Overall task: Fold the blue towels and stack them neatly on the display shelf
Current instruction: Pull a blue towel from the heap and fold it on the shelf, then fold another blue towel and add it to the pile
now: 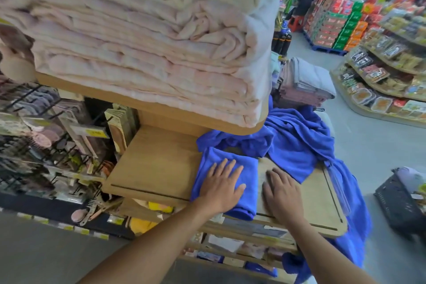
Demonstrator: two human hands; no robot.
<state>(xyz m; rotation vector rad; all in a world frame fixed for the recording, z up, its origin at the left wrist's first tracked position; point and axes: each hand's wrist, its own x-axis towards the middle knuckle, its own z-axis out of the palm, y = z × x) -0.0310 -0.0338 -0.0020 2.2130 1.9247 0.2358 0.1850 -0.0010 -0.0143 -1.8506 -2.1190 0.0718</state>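
Head view is showing the left hand lying flat, fingers straight and spread, pressing on the folded blue towel, which is sitting at the front edge of the display shelf. The right hand is resting flat on bare wood just beside the towel, holding nothing. Loose blue towels are lying heaped toward the shelf's back right corner, spilling over its right edge.
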